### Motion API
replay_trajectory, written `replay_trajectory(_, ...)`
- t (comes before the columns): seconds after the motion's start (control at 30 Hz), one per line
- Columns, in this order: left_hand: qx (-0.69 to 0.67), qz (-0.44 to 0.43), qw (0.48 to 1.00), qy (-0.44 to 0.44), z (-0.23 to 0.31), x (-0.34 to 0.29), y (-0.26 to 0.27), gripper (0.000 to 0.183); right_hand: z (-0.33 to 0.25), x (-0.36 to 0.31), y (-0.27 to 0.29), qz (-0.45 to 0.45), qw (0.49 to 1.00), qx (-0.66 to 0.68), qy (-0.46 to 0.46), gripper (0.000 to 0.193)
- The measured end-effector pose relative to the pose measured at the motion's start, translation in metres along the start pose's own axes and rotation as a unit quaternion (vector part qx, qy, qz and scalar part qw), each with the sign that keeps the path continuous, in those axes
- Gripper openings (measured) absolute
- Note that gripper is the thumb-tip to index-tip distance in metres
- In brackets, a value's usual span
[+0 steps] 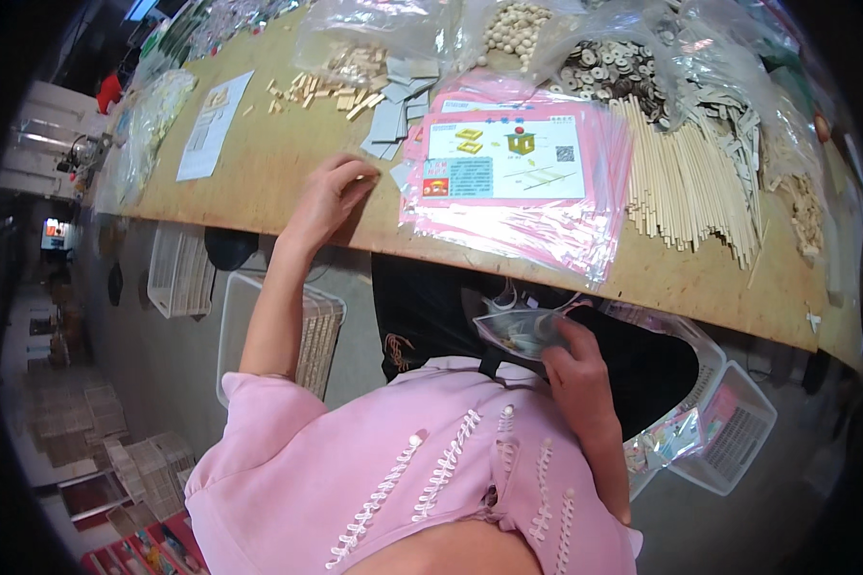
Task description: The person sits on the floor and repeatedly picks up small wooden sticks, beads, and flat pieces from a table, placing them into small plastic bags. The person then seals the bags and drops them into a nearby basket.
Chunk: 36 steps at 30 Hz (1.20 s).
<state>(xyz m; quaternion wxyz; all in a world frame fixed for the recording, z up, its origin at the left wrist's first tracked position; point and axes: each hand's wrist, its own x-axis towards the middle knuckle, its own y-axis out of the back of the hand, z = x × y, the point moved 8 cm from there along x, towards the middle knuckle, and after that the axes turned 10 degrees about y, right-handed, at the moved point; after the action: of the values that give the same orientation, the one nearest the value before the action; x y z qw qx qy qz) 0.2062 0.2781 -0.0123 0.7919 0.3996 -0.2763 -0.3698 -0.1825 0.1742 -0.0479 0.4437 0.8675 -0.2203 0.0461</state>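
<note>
Spread over grey floor (pixel 186 359), featured a tan worktable (pixel 264 163), held white plastic crates (pixel 179 273) beneath, dimly showed pale stacks (pixel 159 474) at left

The table (pixel 259 196) was bright, with glare on the bags (pixel 547 230) toward two o'clock. The floor (pixel 182 374) was dim toward eight, the right hand (pixel 577 369) blurred toward four. Fisheye distortion bent edges.

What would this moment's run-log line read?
left hand: at table, near grey pieces | right hand: holding clear bag | on table: pink packets, wooden sticks, round beads
</note>
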Motion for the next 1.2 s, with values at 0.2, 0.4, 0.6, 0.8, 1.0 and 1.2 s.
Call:
replay_trajectory(0.2, 0.173, 0.276, 0.944, -0.059, -0.010, 0.030, 0.045, 0.020, -0.002, 0.007, -0.003, 0.010, 1.000, -0.003, 0.008, 0.003)
replay_trajectory(0.4, -0.063, 0.017, 0.990, -0.125, 0.120, 0.120, -0.034, 0.025, 0.000, 0.010, -0.009, 0.037, 0.998, 0.038, 0.019, 0.005)
replay_trajectory(0.6, 0.042, 0.118, 0.983, -0.138, 0.131, 0.233, -0.101, 0.025, -0.001, 0.007, -0.002, 0.048, 0.998, 0.042, 0.014, 0.007)
replay_trajectory(0.8, 0.055, 0.055, 0.986, -0.144, 0.112, 0.258, -0.121, 0.020, 0.012, -0.018, 0.008, 0.075, 0.997, 0.026, -0.020, 0.006)
replay_trajectory(1.0, 0.049, 0.084, 0.978, -0.187, 0.089, 0.225, -0.110, 0.027, 0.017, -0.024, 0.016, 0.093, 0.995, 0.016, -0.028, 0.013)
replay_trajectory(1.2, -0.124, 0.071, 0.977, -0.156, 0.167, 0.123, -0.051, 0.023, 0.002, -0.003, 0.045, 0.100, 0.992, 0.063, -0.032, 0.011)
